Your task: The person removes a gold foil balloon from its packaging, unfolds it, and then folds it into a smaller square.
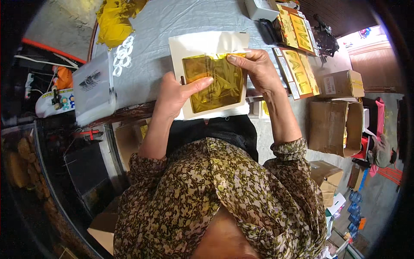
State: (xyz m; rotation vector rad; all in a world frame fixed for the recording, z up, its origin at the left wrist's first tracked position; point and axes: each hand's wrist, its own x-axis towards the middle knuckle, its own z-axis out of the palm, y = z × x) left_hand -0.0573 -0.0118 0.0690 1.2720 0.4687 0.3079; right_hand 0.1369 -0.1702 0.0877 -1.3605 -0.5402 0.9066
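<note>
We look straight down on a grey-covered worktop (172, 21) whose dark front edge (125, 113) curves across the view just before our body. At the centre lies a white card sleeve (202, 43), its near edge reaching the worktop's front edge and slightly overhanging it. On the card rests a gold foil packet (217, 84), roughly square, glossy and crinkled, translucent amber with bright highlights; it covers the lower part of the card and leaves a white border at 12 o'clock and at 9 o'clock.

Our left hand (174, 93) lies at 9 o'clock of the packet, its thumb stretched flat across the foil's left edge and its other fingers curled behind the card, so it pinches card and packet together. Our right hand (258, 69) comes in from 3 o'clock; its fingers are closed on the packet's upper right corner.

Open worktop remains at 10 o'clock of the card, between it and a stack of clear printed bags (92, 88). White plastic rings (123, 54) lie just beside that stack, and yellow foil (114, 21) is heaped at 11 o'clock. At 2 o'clock, packaged gold letter sets (297, 71) crowd the right edge. Open cardboard boxes (336, 125) stand on the floor at 3 o'clock.
</note>
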